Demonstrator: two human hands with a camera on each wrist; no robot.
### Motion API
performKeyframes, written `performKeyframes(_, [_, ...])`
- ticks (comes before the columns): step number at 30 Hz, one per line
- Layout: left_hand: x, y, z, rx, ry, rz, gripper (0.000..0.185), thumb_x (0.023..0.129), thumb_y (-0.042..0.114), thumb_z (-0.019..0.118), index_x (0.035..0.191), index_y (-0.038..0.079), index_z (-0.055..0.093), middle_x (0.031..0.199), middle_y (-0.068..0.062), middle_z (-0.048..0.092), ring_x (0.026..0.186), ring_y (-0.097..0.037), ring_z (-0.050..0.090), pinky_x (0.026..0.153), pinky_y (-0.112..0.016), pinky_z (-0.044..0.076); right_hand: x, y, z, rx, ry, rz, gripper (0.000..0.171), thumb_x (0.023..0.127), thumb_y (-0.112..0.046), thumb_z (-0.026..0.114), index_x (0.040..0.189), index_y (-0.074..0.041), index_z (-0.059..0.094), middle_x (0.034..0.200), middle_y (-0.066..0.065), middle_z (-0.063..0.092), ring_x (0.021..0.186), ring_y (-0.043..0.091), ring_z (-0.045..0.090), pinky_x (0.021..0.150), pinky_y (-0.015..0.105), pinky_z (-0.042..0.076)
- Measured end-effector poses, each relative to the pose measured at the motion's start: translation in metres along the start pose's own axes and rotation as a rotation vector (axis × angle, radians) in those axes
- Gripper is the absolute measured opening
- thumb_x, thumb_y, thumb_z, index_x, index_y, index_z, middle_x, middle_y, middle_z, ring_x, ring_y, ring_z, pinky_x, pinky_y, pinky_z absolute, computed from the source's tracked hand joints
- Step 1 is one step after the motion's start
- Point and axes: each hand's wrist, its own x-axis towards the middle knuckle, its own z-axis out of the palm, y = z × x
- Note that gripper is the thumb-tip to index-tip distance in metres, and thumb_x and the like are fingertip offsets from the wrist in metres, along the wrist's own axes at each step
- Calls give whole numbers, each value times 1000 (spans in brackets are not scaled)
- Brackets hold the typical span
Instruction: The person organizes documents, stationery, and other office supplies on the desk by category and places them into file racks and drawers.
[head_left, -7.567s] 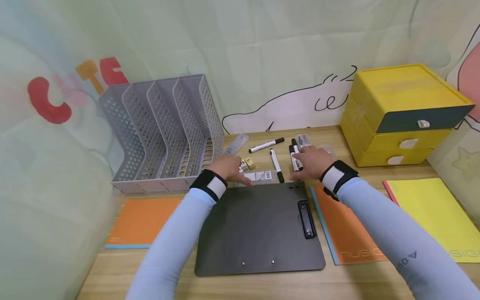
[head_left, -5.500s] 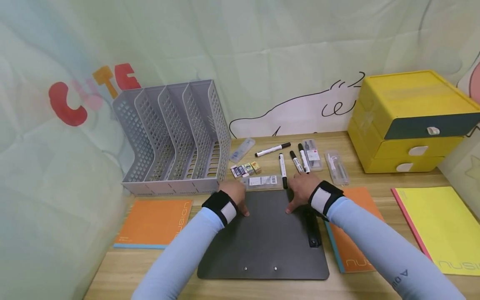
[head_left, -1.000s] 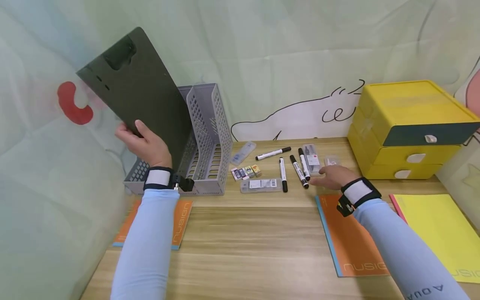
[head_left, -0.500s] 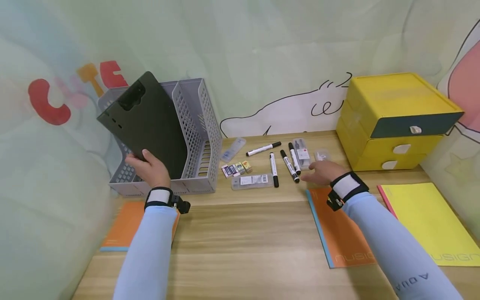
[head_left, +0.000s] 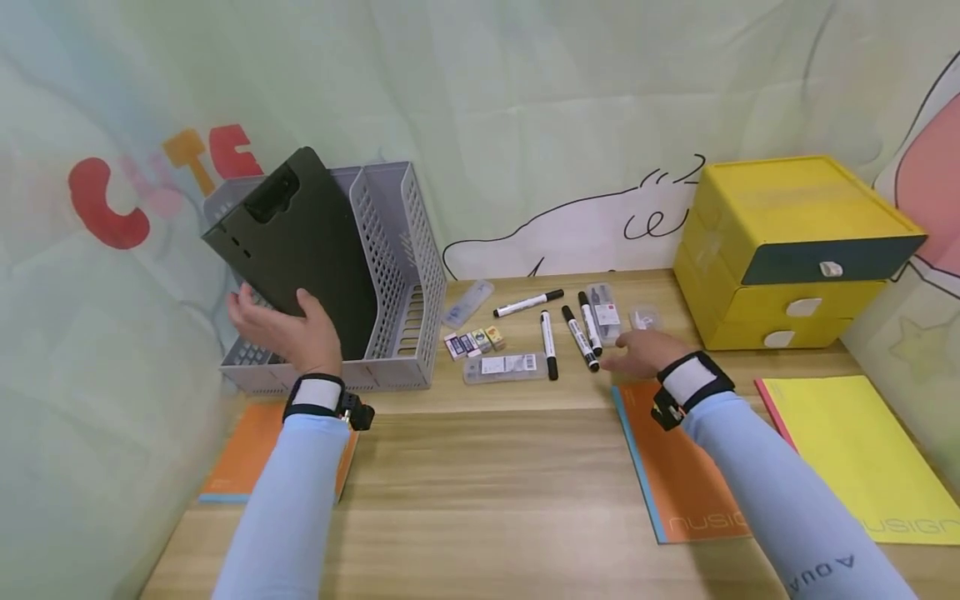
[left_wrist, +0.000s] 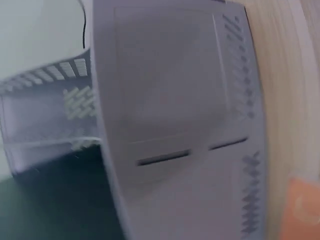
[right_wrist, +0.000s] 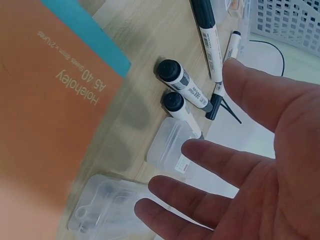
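Observation:
A dark clipboard leans in the grey file rack, its clip at the upper left. In front of it is my left hand, thumb and fingers spread and curled round nothing. The left wrist view shows the rack's front wall and part of the clipboard, but no fingers. My right hand hovers above the table with its fingers loosely extended. Below it the right wrist view shows black-capped markers, a clear plastic case and an orange notebook.
Small erasers and a clear flat case lie right of the rack. A yellow drawer box stands at the back right. A yellow notebook lies at the right, another orange notebook at the left.
The clipboard earlier lay flat on the table under both hands. My left hand has since lifted it and lowered it into the rack, and its fingers have now let go.

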Motion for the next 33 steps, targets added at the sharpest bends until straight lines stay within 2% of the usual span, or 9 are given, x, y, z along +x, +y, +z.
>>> performKeyframes(3, [-1,14,7,37,-2,214,48,100,32,55,139,11,36,156,-12,22,145,-15,15,117,-32,8,0,-1,-2,6,3,7,65,100,-44,53,139,8,49,138,31,51,123,46,51,102,57,39])
performKeyframes(5, [-4,25,13,25,-71,346,46,100,30,56,137,8,40,154,-14,26,145,-19,17,118,-36,9,0,-2,-3,3,5,10,65,100,-44,53,139,8,49,138,31,51,124,46,50,102,56,39])
performKeyframes(8, [-13,43,23,16,-262,498,45,99,26,58,136,3,44,150,-18,33,142,-28,26,117,-43,15,0,-3,-4,2,3,15,66,100,-44,54,140,8,49,138,30,51,124,46,50,102,56,39])
performKeyframes(11, [-25,62,34,40,-502,570,46,97,23,62,134,-1,48,146,-22,39,138,-35,33,115,-47,21,-1,-3,-6,-3,6,6,66,100,-44,53,139,8,49,138,31,51,125,47,50,102,56,39])
performKeyframes(16, [-50,85,53,168,-896,572,53,97,30,64,138,1,48,144,-21,43,137,-36,37,113,-49,27,-3,-2,-6,-9,23,-6,65,100,-44,54,138,9,50,137,31,51,125,48,49,103,56,39])
performKeyframes(19, [-65,92,61,245,-1126,521,61,97,37,63,145,4,43,148,-19,41,139,-35,35,114,-48,26,-3,-1,-6,-13,27,-9,65,100,-44,54,138,9,50,137,32,51,125,48,49,103,56,39])
performKeyframes(22, [-77,94,66,308,-1307,459,70,97,43,62,150,5,37,153,-19,37,142,-35,32,115,-48,25,-4,0,-6,-17,29,-5,66,100,-44,53,138,9,49,137,32,51,125,47,49,103,56,38])
performKeyframes(26, [-89,91,70,388,-1438,414,74,95,47,63,151,5,37,153,-20,37,142,-35,32,114,-48,26,-4,2,-6,-16,34,5,67,99,-45,53,140,9,48,138,32,50,125,47,49,103,56,38])
performKeyframes(33, [-103,81,73,476,-1559,420,73,93,43,68,148,3,42,147,-21,44,136,-34,42,110,-46,35,-5,5,-5,-21,35,12,66,99,-45,53,139,8,49,137,32,51,121,46,52,101,56,40])
